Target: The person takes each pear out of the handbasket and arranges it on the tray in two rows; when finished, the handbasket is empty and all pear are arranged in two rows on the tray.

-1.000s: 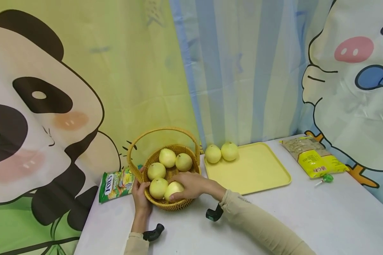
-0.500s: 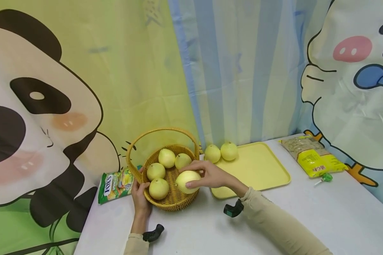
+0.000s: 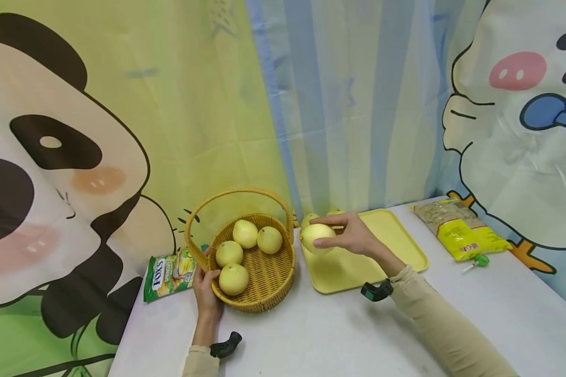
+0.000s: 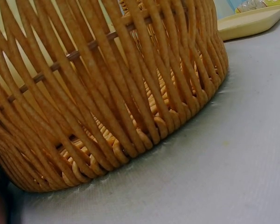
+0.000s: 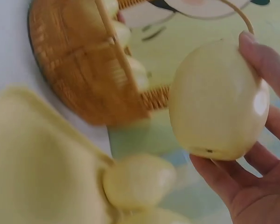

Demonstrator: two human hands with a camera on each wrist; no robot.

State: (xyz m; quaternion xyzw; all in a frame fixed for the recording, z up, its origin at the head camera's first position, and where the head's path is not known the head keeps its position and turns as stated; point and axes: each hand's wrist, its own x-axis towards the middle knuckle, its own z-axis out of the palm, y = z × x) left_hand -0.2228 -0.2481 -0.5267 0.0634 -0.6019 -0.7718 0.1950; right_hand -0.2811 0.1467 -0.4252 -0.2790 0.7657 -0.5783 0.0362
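Note:
My right hand [image 3: 354, 235] holds a pale yellow pear [image 3: 318, 239] above the left part of the yellow tray [image 3: 417, 262]. In the right wrist view, thumb and fingers lie around the pear [image 5: 217, 100]. Two more pears [image 5: 139, 181] sit at the tray's back left corner, partly hidden in the head view by the held one. My left hand [image 3: 206, 290] grips the left side of the wicker basket [image 3: 269, 301], thumb at its rim; its other fingers are mostly hidden. Several pears [image 3: 233, 279] lie in the basket's left and back. The left wrist view shows the woven wall [image 4: 107, 88].
A green FOX'S candy bag [image 3: 170, 272] lies left of the basket, partly behind my left hand. At the right are a yellow and clear bag [image 3: 467, 230] and a green lollipop [image 3: 481, 260]. Printed curtains [image 3: 344, 104] stand behind the white table [image 3: 302, 340].
My right hand has lifted one pear out of the basket's front and carried it right, over the tray. The left hand keeps its grip on the basket.

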